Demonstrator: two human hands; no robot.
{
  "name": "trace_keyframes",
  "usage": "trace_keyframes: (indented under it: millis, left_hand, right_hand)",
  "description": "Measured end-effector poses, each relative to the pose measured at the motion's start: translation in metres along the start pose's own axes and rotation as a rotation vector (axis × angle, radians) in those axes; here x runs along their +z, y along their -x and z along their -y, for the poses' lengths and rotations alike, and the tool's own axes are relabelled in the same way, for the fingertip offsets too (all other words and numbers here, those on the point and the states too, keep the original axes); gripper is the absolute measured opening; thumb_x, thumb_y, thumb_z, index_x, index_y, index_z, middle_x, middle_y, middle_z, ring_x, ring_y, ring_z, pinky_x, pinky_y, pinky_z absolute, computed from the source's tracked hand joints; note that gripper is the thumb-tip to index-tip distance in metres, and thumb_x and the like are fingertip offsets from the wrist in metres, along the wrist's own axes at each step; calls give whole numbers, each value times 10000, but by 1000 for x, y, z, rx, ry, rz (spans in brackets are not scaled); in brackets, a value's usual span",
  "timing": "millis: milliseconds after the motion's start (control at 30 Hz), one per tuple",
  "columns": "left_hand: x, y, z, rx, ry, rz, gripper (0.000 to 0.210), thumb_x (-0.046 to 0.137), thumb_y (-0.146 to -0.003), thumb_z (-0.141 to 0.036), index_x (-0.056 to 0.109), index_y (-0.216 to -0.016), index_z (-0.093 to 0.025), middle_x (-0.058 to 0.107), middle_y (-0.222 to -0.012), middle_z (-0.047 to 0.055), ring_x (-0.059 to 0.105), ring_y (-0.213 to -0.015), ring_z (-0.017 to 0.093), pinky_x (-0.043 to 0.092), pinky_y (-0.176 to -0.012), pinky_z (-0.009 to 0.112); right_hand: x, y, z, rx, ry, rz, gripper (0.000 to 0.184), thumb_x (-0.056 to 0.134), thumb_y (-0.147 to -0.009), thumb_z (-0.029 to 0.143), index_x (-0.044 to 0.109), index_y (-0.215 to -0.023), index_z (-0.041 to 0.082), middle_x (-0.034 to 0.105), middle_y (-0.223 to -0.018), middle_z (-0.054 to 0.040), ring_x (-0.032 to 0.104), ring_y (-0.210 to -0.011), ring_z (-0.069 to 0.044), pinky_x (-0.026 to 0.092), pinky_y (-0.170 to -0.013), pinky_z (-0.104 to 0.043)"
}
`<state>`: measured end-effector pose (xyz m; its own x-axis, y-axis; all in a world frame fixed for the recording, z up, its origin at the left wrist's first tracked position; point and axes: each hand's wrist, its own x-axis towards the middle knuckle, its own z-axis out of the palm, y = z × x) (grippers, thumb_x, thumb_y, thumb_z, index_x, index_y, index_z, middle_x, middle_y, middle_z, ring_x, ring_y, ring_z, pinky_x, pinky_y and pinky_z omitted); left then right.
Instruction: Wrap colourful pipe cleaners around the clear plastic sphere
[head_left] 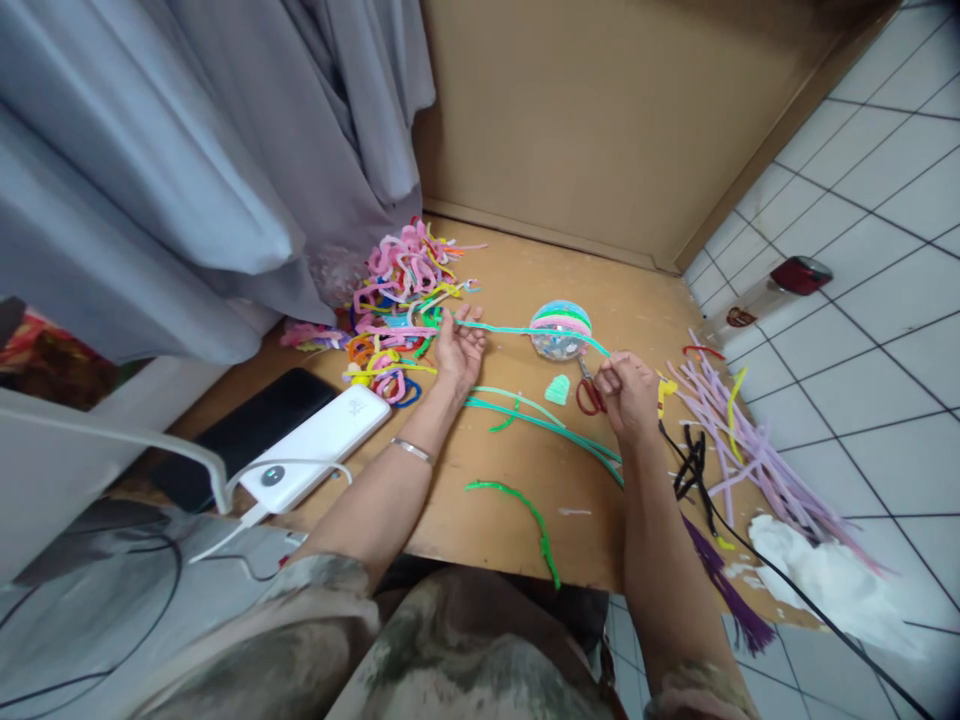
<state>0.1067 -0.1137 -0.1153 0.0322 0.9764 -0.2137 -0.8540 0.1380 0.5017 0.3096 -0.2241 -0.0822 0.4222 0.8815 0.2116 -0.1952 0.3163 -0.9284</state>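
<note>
So, treating the wooden tabletop [450,520] as a clock with 12 at the back panel [570,140], a turquoise fuzzy strand [499,328] was stretched from 10 o'clock round to 3, up off the surface and bending down a bit toward its right end. The left hand [459,345] was at 10, palm partly up with fingers loosely curled, and the strand ran across by its thumb; honestly couldn't tell if it was pinched there. The right hand [626,395] at 3 was closed up, thumb and fingers clamped on the strand's other end.

Seen past the strand at 12 was a round clear container [559,349] with a striped top. A pale green piece [557,390] lay near the middle, with red-handled scissors [589,397] at its 3 o'clock, right next to the right hand. More turquoise strands [540,420] lay between the forearms, and a bent bright green one [536,510] sat down at 6.

Big tangled multicoloured pile [409,265] at 10, partly behind the left hand. White power bank [322,450] between 8 and 9, lilac strands [739,430] past the right hand around 3 to 4, black ones [694,465] at 4, and a crumpled white tissue [817,580] also out toward 4
</note>
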Motion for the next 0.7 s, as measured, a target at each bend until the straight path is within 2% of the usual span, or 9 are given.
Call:
trace_keyframes:
  millis: [167,300,400,567,700]
  left_hand:
    - [-2,1,5,-7,-105,85,396,539,-950,-512,661,-1067,-154,741,-984,74,596,-569,57,462,-548,178]
    - [1,4,7,-27,-151,156,457,566,-922,-556,655,-1119,-153,735,-936,63,602,-564,61,469,-539,183]
    - [3,8,11,-37,-213,226,498,653,-860,-567,658,-1152,-164,733,-899,49,610,-566,65,466,-526,181]
    - [3,14,15,-58,-291,366,590,878,-666,-388,670,-1186,-202,715,-823,-16,586,-559,43,452,-537,158]
    - [1,15,14,-96,-308,469,591,858,-668,-482,687,-1151,-188,730,-862,11,579,-600,53,451,-558,168]
  right_hand:
    - [-3,-2,-4,-10,8,8,318,796,-704,423,583,-631,199,402,-499,84,311,-430,-36,317,-423,-161]
    - [-3,-2,-7,-9,21,37,327,809,-701,462,622,-659,197,364,-475,91,311,-425,-42,313,-420,-173]
    - [-3,-2,-9,1,20,51,341,813,-703,494,633,-686,205,346,-474,98,315,-422,-47,300,-415,-181]
    - [-3,-1,-11,32,-21,105,351,811,-724,512,629,-745,212,337,-506,105,361,-433,-51,339,-441,-198]
    - [-2,1,-7,52,-88,153,335,806,-751,501,609,-756,230,340,-523,103,376,-451,-59,376,-476,-209]
